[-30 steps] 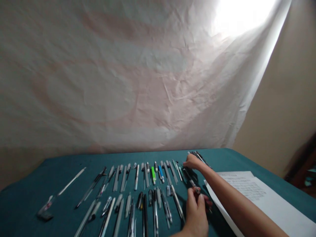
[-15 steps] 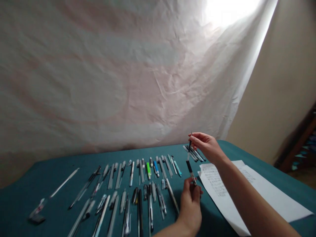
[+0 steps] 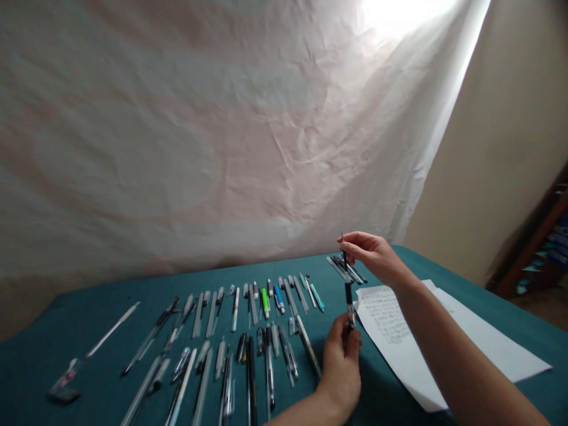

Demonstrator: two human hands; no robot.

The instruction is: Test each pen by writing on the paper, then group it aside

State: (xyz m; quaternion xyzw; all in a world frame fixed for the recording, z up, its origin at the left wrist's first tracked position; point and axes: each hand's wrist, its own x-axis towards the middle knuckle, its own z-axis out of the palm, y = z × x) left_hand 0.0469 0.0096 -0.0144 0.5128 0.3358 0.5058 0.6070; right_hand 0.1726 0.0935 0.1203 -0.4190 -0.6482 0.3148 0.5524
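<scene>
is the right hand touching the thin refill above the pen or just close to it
Touching: the head view shows the right hand pinching the refill near its upper tip.

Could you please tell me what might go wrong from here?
The right hand pinches the thin refill near its tip, above the barrel in the left hand, so it might slip or bend. The left hand is close to a pen beside it and could nudge it. The right forearm passes over the paper and may brush it askew.
</scene>
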